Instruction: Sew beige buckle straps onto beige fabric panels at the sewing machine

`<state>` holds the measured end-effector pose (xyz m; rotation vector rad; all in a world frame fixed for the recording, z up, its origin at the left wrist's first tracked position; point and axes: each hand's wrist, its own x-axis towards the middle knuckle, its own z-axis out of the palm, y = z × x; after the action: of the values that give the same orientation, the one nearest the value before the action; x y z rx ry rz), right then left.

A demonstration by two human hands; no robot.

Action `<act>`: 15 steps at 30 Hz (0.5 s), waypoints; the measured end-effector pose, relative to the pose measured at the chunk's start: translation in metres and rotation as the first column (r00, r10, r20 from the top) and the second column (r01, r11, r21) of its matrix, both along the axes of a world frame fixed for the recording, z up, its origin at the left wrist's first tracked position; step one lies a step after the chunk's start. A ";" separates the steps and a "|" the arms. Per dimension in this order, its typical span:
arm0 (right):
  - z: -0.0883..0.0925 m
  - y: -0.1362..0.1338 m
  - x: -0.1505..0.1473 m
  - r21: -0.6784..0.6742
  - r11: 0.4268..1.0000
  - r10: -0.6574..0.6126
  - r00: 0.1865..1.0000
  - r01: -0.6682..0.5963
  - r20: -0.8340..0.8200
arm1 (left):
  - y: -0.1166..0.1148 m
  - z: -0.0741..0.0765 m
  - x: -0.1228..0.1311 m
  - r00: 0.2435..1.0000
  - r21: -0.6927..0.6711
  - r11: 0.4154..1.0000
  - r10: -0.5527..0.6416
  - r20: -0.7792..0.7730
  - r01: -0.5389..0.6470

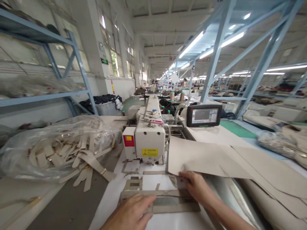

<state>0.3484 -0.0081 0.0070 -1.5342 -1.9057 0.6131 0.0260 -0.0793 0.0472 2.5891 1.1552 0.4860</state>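
Note:
My right hand (194,182) pinches the near left corner of a large beige sheet of material (199,156), which spreads away to the right. Low in the view, my left hand (134,209) lies with fingers stretched over the left end of a beige-edged sewing template (176,204) with grey strips. Just beyond both hands stands the white head of a sewing machine (150,137) bearing a yellow caution label. Between the left hand and the machine, a small beige piece with rectangular cutouts (133,184) rests on the white work surface (115,191).
To the left, a clear plastic bag (19,156) spills beige straps (87,159) with gold-coloured fittings. A control screen (203,115) stands behind the sheet. More beige panels (271,169) are stacked at right. Blue metal shelving (79,70) rises on the left.

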 end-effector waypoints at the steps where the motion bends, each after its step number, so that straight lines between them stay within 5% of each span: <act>1: 0.000 0.002 -0.015 -0.008 1.000 0.030 1.000 -0.030 0.001 | 0.010 -0.001 0.013 0.999 0.007 1.000 0.013 -0.035 -0.013; 5: 0.005 0.003 -0.077 -0.060 0.984 0.164 0.985 -0.168 -0.059 | 0.049 -0.023 0.043 0.977 0.210 0.977 0.084 -0.195 -0.042; 9: 0.023 -0.019 -0.119 -0.096 0.929 0.337 0.923 -0.358 -0.185 | 0.062 -0.038 0.035 0.946 0.289 0.952 0.181 -0.270 -0.100; 13: 0.049 -0.038 -0.104 -0.122 0.852 0.487 0.855 -0.510 -0.177 | 0.057 -0.034 0.022 0.915 0.308 0.949 0.175 -0.363 -0.060; 15: 0.052 -0.035 -0.075 -0.089 0.869 0.486 0.873 -0.488 -0.038 | 0.057 -0.032 0.018 0.880 0.337 0.941 0.189 -0.436 -0.035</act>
<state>0.2734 -0.0428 0.0594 -1.0868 -2.2978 0.9417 0.0444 -0.0219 0.0152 3.0399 1.4917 0.0668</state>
